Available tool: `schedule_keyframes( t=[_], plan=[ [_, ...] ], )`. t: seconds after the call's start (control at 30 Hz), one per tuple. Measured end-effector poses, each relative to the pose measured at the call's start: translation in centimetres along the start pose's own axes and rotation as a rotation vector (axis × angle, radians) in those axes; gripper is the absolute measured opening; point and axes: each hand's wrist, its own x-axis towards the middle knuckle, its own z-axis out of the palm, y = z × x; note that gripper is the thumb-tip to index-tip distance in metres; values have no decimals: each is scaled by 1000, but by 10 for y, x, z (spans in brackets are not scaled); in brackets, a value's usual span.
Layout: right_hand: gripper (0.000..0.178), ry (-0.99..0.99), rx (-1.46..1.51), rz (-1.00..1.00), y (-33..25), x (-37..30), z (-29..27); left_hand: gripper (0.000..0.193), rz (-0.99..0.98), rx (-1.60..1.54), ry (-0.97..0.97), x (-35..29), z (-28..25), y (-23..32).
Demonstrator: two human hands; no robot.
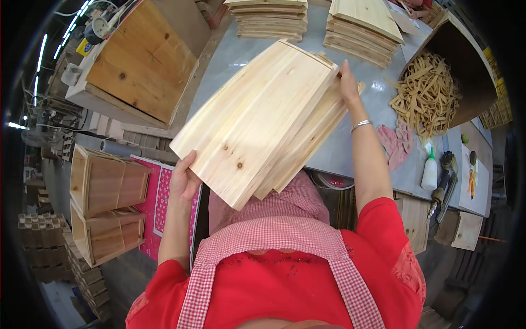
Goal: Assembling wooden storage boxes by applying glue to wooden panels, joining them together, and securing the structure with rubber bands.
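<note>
A pale wooden panel (252, 115) is tilted in front of me, over the table's near edge and my lap. My left hand (185, 178) grips its lower left edge, thumb on top. My right hand (347, 85) holds its upper right corner, where a thin wooden strip (308, 53) runs along the far end. Beneath this panel, more wooden panels (312, 143) fan out to the right; how they are held is hidden. The fingers of both hands are partly hidden behind the wood.
Stacked panels (269, 19) and another stack (362, 33) stand at the table's (230, 52) far side. Rightward are a box of rubber-like bands (430, 93), a pink cloth (395, 143), a white bottle (430, 171) and a nail gun (446, 181). Wooden buckets (112, 183) stand left.
</note>
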Motion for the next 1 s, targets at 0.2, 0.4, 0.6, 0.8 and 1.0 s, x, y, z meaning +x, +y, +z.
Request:
schedule_keyframes(
  t=[0.2, 0.4, 0.6, 0.8, 1.0],
  plan=[
    [74, -10, 195, 13, -15, -15, -2, 56, -74, -40, -30, 13, -28, -16],
    [76, -36, 32, 48, -16, -11, -11, 56, -123, 9, -57, 21, -22, -24],
    [59, -48, -144, -16, -38, -23, 11, 53, -88, 148, 45, 22, -23, -16],
    [58, 127, -500, -355, -26, -40, 22, 57, -292, 1148, 90, 21, -28, 18],
    [58, 177, -476, -327, -23, -46, 19, 31, 543, 1965, 108, 101, 90, 99]
  ],
)
